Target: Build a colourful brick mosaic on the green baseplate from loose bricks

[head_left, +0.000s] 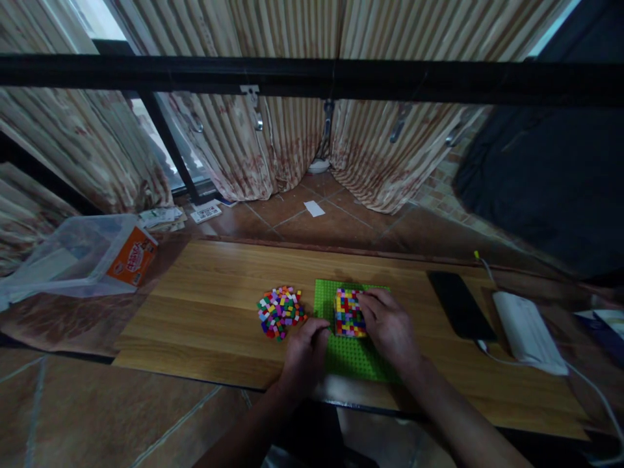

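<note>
A block of small multicoloured toy bricks (pixel 347 313) stands on a green studded baseplate (pixel 361 364). My right hand (pixel 390 325) is at the block's right side, its fingers drawn together with the tips touching the upper right part of the top. Whether a loose brick sits between those tips is hidden. Just left of the block, my left hand (pixel 306 351) is closed in a pinch over the baseplate's left part. What it pinches is too small to make out. A pile of loose coloured bricks (pixel 280 312) lies left of that hand.
The wooden tabletop (pixel 205 299) carries a black phone (pixel 461 305) and a white power bank (pixel 529 331) with a cable at the right. A clear plastic box (pixel 82 260) with an orange label stands beyond the left end. Striped curtains (pixel 287 143) hang behind a dark rail.
</note>
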`<state>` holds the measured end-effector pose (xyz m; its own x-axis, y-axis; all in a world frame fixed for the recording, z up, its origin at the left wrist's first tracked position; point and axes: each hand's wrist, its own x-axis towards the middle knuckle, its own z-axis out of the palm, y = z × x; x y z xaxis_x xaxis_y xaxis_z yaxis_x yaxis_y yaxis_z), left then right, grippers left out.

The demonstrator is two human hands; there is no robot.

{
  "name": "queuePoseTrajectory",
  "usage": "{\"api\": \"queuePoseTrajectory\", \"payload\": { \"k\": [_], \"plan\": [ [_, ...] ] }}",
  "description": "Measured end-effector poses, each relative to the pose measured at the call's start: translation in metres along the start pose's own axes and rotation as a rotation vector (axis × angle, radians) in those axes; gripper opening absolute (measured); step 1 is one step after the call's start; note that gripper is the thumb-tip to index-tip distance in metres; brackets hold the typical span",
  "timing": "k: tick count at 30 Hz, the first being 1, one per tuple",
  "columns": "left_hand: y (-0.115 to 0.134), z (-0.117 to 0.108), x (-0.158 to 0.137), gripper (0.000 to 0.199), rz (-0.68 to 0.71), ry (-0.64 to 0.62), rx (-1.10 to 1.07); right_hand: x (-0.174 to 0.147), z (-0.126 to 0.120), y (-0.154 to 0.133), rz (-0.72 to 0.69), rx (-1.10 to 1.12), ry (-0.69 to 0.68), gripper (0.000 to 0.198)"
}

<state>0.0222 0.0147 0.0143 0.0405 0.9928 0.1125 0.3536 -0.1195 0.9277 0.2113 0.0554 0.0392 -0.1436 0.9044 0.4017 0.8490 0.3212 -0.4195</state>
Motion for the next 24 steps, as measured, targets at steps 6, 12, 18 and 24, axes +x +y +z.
{"api": "queuePoseTrajectory", "payload": {
  "k": [6, 12, 18, 24],
  "plan": [
    [0.001, 0.000, 0.001, 0.015, -0.001, -0.002, 0.008, 0.013, -0.005, 0.005, 0.097, 0.026, 0.098, 0.034],
    [0.004, -0.001, 0.001, 0.015, 0.007, 0.000, 0.013, 0.030, -0.004, 0.022, 0.186, 0.335, -0.249, 0.037],
    [0.001, 0.000, 0.001, 0.015, 0.032, -0.012, 0.039, 0.030, -0.002, 0.032, 0.252, 0.548, -0.348, 0.040],
    [0.001, 0.000, 0.001, 0.015, 0.023, -0.036, 0.044, 0.030, 0.002, 0.033, 0.252, 0.587, -0.361, 0.038]
  ]
}}
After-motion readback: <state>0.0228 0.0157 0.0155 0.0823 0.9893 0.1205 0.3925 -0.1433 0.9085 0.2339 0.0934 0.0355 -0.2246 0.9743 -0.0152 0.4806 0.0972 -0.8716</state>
